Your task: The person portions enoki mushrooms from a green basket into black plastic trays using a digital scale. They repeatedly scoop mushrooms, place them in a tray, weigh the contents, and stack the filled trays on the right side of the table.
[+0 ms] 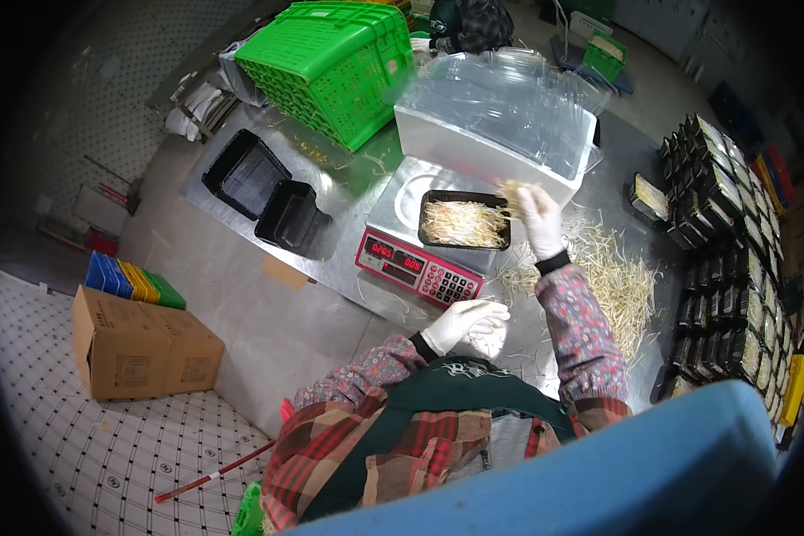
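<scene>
On the platform of a red and silver digital scale (391, 273) sits a black plastic tray (463, 195) filled with bean sprouts (463, 225). My gloved right hand (540, 219) is raised at the tray's right corner, its fingers closed on a small pinch of bean sprouts (510, 189). Closer to my body, in front of the scale's keypad, my gloved left hand (464, 327) is held with its fingers stretched out and nothing in it. A loose heap of sprouts (615, 281) spreads over the metal table (353, 237), beneath and beside my right forearm.
Black empty trays (246, 174) stand at the table's left. Behind the scale is a white foam box (491, 147) with clear plastic lids (500, 89). Green crates (330, 67) rise at back left. Stacked packed trays (724, 259) line the right. Another person (473, 25) is beyond.
</scene>
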The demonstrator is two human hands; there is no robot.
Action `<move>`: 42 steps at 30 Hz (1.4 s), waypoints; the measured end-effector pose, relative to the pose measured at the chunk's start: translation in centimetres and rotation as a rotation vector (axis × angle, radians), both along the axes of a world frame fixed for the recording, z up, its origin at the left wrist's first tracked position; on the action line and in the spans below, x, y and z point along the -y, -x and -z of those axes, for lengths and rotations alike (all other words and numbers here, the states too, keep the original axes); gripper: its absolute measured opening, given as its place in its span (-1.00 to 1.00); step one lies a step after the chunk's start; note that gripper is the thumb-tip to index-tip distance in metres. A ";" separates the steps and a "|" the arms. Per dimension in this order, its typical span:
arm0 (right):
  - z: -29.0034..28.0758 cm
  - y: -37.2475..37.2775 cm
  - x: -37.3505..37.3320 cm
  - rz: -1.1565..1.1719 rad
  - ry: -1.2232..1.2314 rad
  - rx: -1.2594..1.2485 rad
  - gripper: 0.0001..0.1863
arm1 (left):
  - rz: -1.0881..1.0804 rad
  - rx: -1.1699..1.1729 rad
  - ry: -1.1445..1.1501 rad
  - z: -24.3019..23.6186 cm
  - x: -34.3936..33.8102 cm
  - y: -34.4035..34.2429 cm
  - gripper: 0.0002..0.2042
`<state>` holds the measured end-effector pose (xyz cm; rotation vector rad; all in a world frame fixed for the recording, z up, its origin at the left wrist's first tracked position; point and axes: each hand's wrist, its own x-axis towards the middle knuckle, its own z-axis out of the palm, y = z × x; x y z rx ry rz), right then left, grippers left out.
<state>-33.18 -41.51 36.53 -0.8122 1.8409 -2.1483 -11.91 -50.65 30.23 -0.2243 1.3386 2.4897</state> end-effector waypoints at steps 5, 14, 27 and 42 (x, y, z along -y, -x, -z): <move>1.6 -0.5 5.8 -0.066 -0.812 -0.832 -0.34 | -0.035 -0.052 0.029 -0.9 1.6 -0.7 -0.65; -0.8 2.4 -1.5 0.020 -0.276 -0.276 -0.57 | -0.089 -0.078 -0.014 -1.4 1.8 0.5 -0.64; 8.8 -6.0 -9.5 -0.361 -0.252 0.088 -0.69 | -0.026 -0.809 1.446 -4.6 -2.7 7.0 -0.38; 4.2 -0.1 0.8 0.289 -0.580 -0.766 -0.35 | -0.500 -0.507 1.540 -1.2 12.8 7.5 0.24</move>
